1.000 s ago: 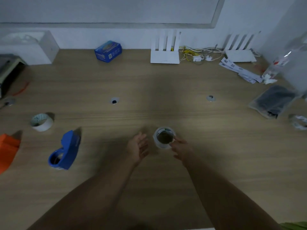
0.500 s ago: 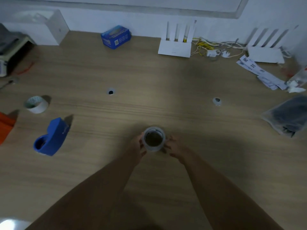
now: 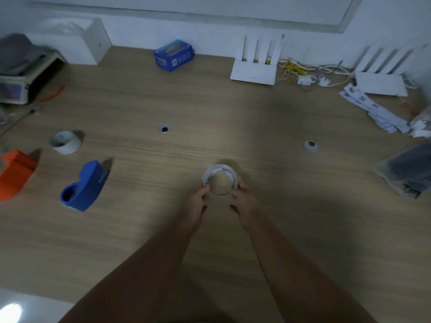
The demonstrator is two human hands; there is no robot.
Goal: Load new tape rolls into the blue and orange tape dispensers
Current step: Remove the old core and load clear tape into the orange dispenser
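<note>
A clear tape roll (image 3: 227, 171) with a white core is held up between both hands at the middle of the wooden desk (image 3: 233, 108); the desk shows through its hole. My left hand (image 3: 195, 206) grips its left side and my right hand (image 3: 243, 205) grips its right side. The blue tape dispenser (image 3: 85, 186) lies to the left of my hands, well apart from them. The orange tape dispenser (image 3: 15, 173) sits at the far left edge, partly cut off. A second, white tape roll (image 3: 66, 142) stands behind the two dispensers.
A blue box (image 3: 173, 54) and two white routers (image 3: 255, 64) (image 3: 382, 75) with cables line the back wall. Paper slips (image 3: 370, 108) and a dark plastic bag (image 3: 408, 171) lie at the right. A white box (image 3: 79, 40) and a device (image 3: 21, 68) stand at the back left. Two metal grommets (image 3: 165, 128) (image 3: 311, 145) sit in the desk.
My left hand came in and closed on the roll's left side. Both hands lifted the roll off the desk and tilted it upright toward me. The view shifted right, so the dispensers appear closer.
</note>
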